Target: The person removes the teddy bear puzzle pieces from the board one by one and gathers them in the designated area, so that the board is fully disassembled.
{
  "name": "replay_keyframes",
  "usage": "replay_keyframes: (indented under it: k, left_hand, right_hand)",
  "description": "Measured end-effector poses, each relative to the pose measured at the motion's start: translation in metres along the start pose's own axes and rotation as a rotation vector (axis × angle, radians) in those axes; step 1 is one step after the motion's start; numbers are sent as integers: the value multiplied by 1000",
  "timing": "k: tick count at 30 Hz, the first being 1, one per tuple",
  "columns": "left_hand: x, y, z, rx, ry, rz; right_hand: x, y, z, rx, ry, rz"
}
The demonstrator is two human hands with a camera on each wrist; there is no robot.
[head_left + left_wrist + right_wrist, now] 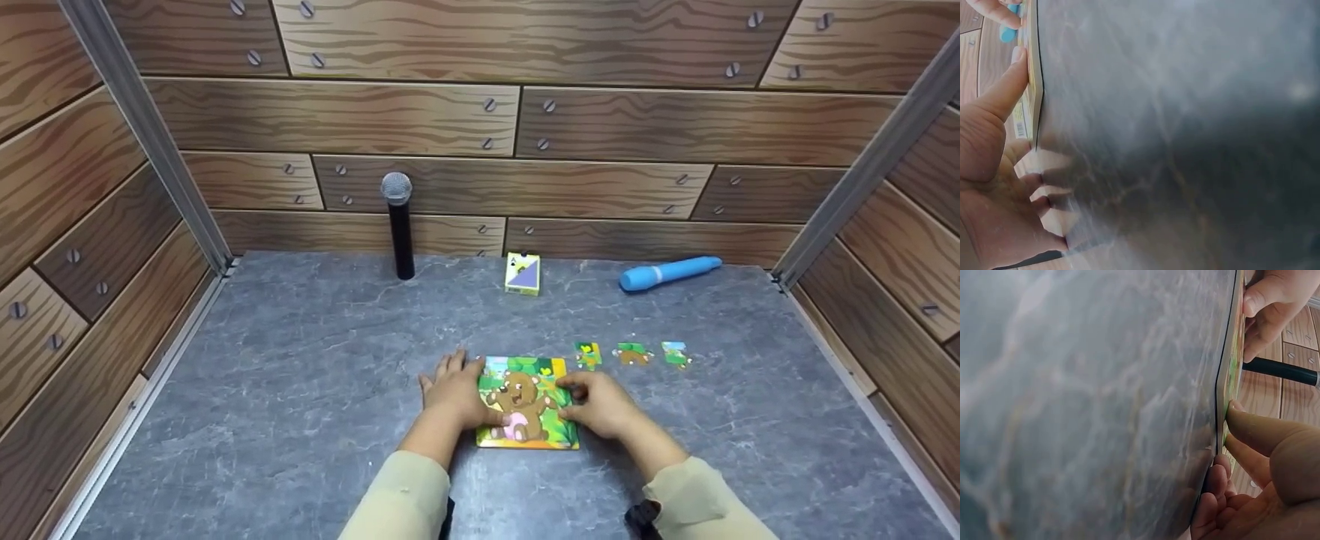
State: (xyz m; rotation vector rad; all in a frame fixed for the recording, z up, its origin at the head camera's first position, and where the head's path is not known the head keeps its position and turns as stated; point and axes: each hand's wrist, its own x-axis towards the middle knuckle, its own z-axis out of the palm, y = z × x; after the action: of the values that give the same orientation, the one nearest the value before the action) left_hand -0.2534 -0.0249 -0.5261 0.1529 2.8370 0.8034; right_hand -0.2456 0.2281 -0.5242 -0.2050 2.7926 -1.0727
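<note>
A square jigsaw puzzle (525, 375) showing a brown bear lies flat on the table. My left hand (454, 394) steadies it from the left, fingers spread and thumb laid across its lower left part. In the left wrist view, that thumb (1008, 84) reaches straight onto the board. At the right side, my right hand (606, 405) pinches at the puzzle with thumb and index finger. The right wrist view shows the thumb (1258, 427) on the puzzle's edge and the other fingers curled near the table. Three loose puzzle pieces, one of them brown and green (634, 353), lie beyond the right hand.
A black microphone (402, 232) with a silver head stands upright at the back left. Near the back wall are a yellow and purple card box (523, 274) and a blue microphone-shaped object (670, 273) lying down. Wood-patterned walls (600, 120) enclose the grey table (300, 360).
</note>
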Motion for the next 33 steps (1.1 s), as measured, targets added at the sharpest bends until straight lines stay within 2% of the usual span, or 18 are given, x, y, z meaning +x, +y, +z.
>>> replay_keyframes:
  k: [4, 8, 11, 15, 20, 33]
  left_hand:
    - [-2, 4, 1, 5, 26, 0]
    - [-7, 11, 4, -5, 41, 70]
    - [-11, 17, 5, 25, 9, 144]
    - [-15, 21, 8, 97, -56, 191]
    - [-19, 20, 10, 136, -106, 209]
    - [-21, 24, 10, 175, -118, 187]
  right_hand:
    - [0, 2, 0, 4, -14, 0]
    - [-1, 4, 0, 14, -16, -19]
    - [0, 5, 0, 16, -9, -30]
    - [0, 6, 0, 17, -16, -32]
    - [1, 7, -1, 28, -12, -41]
    - [0, 5, -2, 15, -22, -50]
